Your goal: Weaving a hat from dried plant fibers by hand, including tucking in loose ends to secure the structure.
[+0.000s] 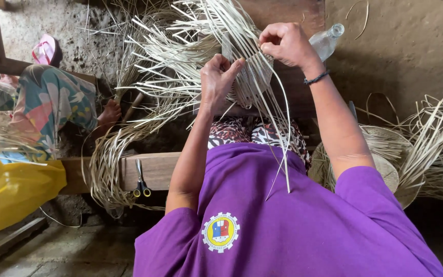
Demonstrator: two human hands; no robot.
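A half-woven piece of pale straw [252,77] is held up in front of me, with long loose strips [180,46] fanning out to the upper left and hanging down over my purple shirt. My left hand [217,82] grips the woven part from the left, thumb up against it. My right hand [283,43] is above and to the right, fingers pinched on a straw strip at the weave's top edge. A dark band circles my right wrist.
Yellow-handled scissors [140,184] lie on a wooden plank [160,169]. A clear plastic bottle [326,41] stands behind the weave. A woven hat [385,154] and straw bundle [437,149] sit right. Another person's patterned leg [52,102], a pink sandal [44,50] and yellow plastic [11,190] are left.
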